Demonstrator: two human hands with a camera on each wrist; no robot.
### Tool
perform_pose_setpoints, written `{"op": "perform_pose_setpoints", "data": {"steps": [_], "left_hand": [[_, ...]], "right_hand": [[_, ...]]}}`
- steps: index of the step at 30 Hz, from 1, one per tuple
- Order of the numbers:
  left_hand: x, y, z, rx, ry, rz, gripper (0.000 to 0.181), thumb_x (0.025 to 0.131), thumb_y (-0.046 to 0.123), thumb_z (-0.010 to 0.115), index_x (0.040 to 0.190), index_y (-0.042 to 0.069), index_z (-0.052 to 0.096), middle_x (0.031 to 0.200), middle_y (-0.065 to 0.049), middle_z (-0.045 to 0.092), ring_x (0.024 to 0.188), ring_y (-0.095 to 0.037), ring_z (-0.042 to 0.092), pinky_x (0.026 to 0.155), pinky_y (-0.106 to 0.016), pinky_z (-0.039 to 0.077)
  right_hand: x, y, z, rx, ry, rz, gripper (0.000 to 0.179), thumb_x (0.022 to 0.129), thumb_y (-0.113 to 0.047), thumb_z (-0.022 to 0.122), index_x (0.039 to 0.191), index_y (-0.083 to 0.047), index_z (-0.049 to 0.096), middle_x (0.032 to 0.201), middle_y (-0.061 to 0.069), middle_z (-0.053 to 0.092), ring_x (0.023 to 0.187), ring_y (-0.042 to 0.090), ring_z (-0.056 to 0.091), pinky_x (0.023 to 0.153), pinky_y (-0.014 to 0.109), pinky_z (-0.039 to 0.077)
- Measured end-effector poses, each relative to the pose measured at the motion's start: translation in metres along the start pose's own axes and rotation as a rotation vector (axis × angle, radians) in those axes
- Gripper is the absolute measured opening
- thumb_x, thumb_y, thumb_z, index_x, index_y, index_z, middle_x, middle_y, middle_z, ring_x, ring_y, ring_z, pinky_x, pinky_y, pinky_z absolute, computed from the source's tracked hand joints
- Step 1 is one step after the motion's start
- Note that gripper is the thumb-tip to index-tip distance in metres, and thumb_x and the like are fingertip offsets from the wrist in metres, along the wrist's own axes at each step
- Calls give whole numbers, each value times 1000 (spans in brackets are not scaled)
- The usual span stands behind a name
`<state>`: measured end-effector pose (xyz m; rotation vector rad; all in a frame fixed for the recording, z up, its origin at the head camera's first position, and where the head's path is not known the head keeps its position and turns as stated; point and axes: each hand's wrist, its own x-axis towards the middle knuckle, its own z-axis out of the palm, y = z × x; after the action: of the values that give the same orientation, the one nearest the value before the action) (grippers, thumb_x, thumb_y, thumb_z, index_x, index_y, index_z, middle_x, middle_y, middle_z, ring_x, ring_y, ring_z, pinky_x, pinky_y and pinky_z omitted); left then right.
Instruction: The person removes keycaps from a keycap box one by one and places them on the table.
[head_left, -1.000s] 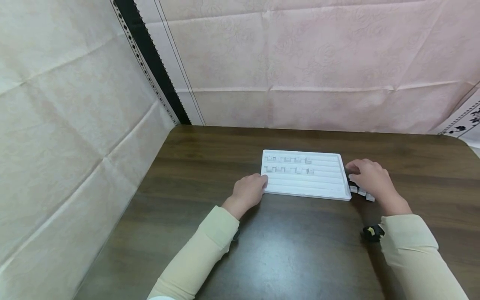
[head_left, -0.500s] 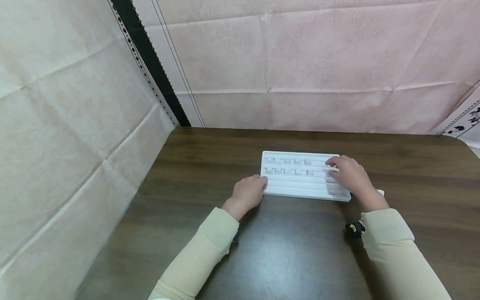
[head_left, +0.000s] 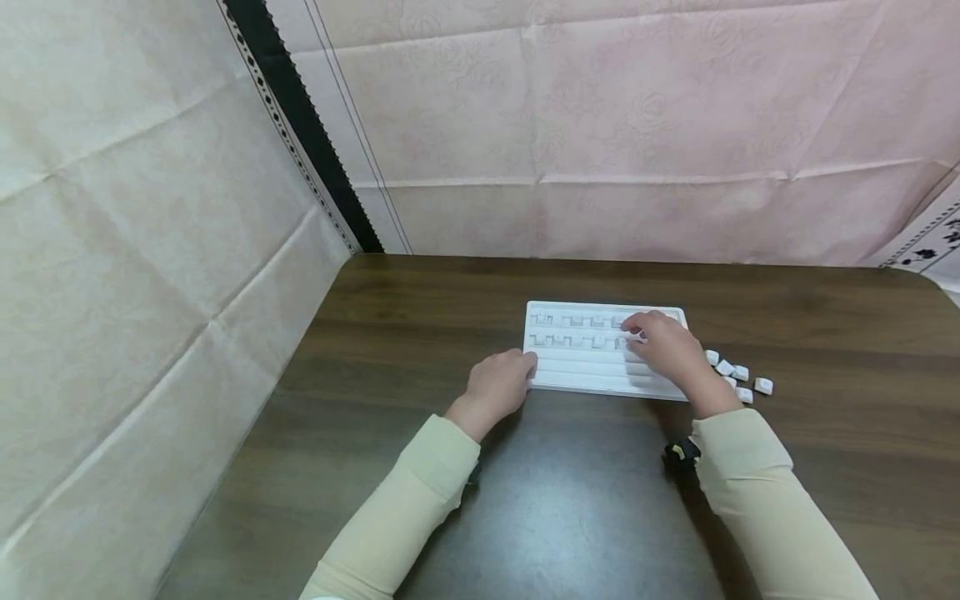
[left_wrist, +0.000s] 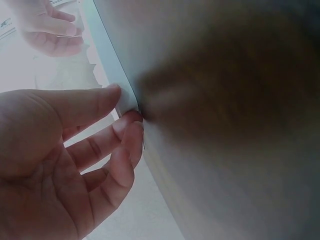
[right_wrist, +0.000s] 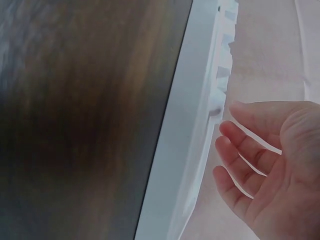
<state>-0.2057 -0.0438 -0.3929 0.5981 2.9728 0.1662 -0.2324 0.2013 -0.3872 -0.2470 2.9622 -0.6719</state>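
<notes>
Pinches one white, ridged, rectangular board [head_left: 581, 368], centre-right, with left hand [head_left: 495, 383], holds right hand [head_left: 672, 346] half-curled above it, cannot tell whether gripping anything, near six visible squarish white blocks [head_left: 763, 386].

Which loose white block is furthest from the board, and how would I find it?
Look at the brown table, then the white board that the left hand holds. Beyond the board's right end, loose white blocks lie in a little group. Yours is the block furthest right, on the group's outer side.
</notes>
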Motion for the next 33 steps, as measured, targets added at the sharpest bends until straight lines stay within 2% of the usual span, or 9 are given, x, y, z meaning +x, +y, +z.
{"op": "perform_pose_setpoints", "data": {"steps": [8,16,23,33], "left_hand": [[0,0,-1,1,-6,-5,9,92,21,56,98,16,60,84,-1,61,67,-13,51,54,-23,39],[-1,0,-3,-10,-14,-1,10,92,22,56,98,15,60,84,0,60,66,-13,51,54,-22,39],[-2,-1,-3,3,-11,3,11,93,22,54,99,16,60,84,0,61,66,-12,51,54,-23,39],[-1,-1,-2,-12,-8,0,13,92,22,55,102,16,60,86,0,61,68,-12,51,57,-22,40]], "right_hand": [[3,0,7,-11,4,-43,30,90,-10,53,119,-1,57,117,22,55,111,38,49,92,55,38],[6,-2,11,-45,-1,-43,27,89,-9,55,114,-1,60,115,22,57,106,36,49,93,54,38],[6,-4,14,-75,-4,-37,27,88,-8,55,114,-1,60,118,23,55,109,39,47,95,56,36],[7,-6,11,-97,2,-47,27,87,-6,55,113,0,61,118,24,56,107,38,50,94,55,37]]}}
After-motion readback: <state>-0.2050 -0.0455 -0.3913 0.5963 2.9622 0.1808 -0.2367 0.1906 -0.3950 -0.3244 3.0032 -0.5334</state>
